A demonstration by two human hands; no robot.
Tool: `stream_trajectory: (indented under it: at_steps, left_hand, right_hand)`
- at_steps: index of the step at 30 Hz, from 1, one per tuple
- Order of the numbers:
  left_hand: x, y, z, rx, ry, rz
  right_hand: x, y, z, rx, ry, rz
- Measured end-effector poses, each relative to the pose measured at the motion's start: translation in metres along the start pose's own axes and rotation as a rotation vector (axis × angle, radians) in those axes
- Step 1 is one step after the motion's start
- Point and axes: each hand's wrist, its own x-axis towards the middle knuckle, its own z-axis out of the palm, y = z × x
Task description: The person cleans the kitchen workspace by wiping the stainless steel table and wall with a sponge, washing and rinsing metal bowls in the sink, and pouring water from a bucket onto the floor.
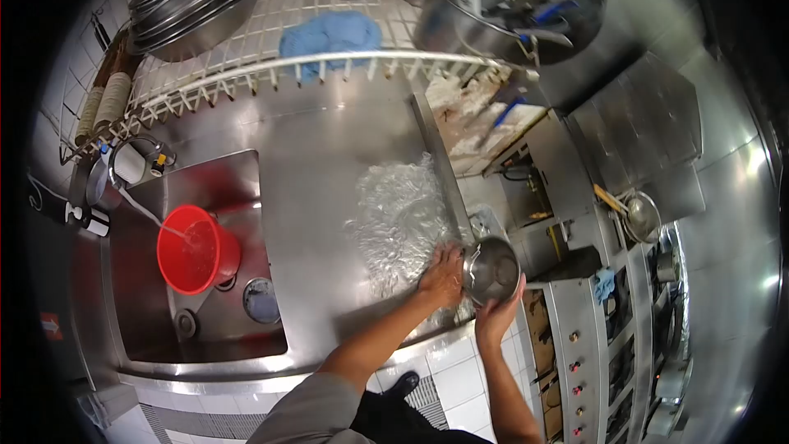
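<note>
Both hands are at a round metal pot (491, 273) near the right edge of the steel counter (308, 189). My right hand (498, 316) grips its near right side from below. My left hand (445, 276) is closed at its left side, the fingertips partly hidden. The pot looks tilted, and I cannot make out its contents. To the left of it, a wide, rippled, clear sheet of what looks like water (403, 214) spreads over the counter.
Left, water from a tap (136, 144) runs into a red bucket (193, 251) in the sink (148, 325). A wire rack (246, 74) above holds stacked pans (197, 8), pots and a blue cloth (329, 35). A stove (575, 312) stands to the right.
</note>
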Motion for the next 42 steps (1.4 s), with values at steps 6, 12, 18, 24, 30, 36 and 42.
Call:
stream_trajectory:
  at_steps: [6,12,18,24,30,36,42]
  left_hand:
    - [0.073,-0.129,0.004,0.022,0.255,-0.114]
    - [0.050,-0.364,-0.073,-0.011,0.523,-0.623]
    - [0.067,-0.258,-0.088,0.387,0.451,-0.568]
    - [0.157,-0.202,-0.031,0.064,0.447,-0.321]
    - [0.093,-0.341,-0.087,-0.004,0.108,-0.679]
    - [-0.137,-0.459,-0.131,0.745,0.349,-1.183]
    - [-0.050,-0.196,-0.107,0.059,0.270,-0.620]
  right_hand:
    - [-0.044,0.012,0.053,-0.034,0.122,0.009]
    - [-0.060,0.006,0.057,-0.016,0.054,0.057]
    - [-0.057,0.009,0.063,0.234,0.036,0.163]
    - [-0.050,0.005,0.062,0.023,0.033,0.187]
    - [-0.056,0.022,0.067,0.114,-0.002,0.285]
    - [-0.042,-0.004,0.056,0.177,-0.029,0.222]
    - [-0.045,0.003,0.056,0.229,-0.060,0.270]
